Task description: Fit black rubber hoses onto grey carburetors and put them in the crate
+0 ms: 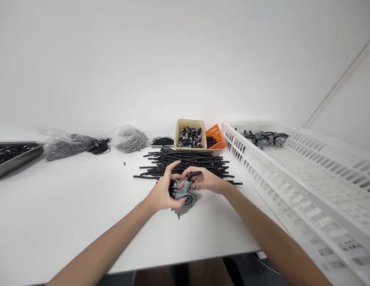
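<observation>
A grey metal carburetor (185,198) is held just above the white table, in front of me. My left hand (164,192) is closed around its left side, with the thumb across the front near the round bore. At its top, a short bent black rubber cap (193,174) points to the right. My right hand (207,180) is closed about this cap, fingers behind and thumb at the front. Fingers partly hide where the cap meets the body. Behind both hands lies a pile of black rubber hoses (187,159).
A beige bin (190,148) of black rubber caps and an orange basket (222,137) stand at the back. On the right is a large white crate (262,163) holding several carburetors (262,139). Plastic bags (129,139) of small parts and a metal tray (20,166) lie left.
</observation>
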Tool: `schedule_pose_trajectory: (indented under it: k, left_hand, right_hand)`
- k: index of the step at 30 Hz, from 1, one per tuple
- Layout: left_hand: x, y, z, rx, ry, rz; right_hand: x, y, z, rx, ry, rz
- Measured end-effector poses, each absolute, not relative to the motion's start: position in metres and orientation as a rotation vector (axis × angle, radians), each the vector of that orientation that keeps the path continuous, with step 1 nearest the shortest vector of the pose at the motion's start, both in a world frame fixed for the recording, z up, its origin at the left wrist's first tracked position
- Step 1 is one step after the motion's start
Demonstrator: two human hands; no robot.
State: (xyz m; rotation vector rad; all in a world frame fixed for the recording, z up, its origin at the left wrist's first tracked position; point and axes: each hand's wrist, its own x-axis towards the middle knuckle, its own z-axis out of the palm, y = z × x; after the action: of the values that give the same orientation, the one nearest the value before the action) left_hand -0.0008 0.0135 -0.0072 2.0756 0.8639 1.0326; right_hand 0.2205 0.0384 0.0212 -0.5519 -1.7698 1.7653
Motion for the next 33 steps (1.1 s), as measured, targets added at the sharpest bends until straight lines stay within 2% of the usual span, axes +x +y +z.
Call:
schedule_pose_trajectory:
  k: [33]
  left_hand:
    - [-0.0010,0.0129,-0.0066,2.095,0.850,1.029]
  right_hand:
    - [0.2158,0.0408,0.0108,-0.517,-1.766,1.744]
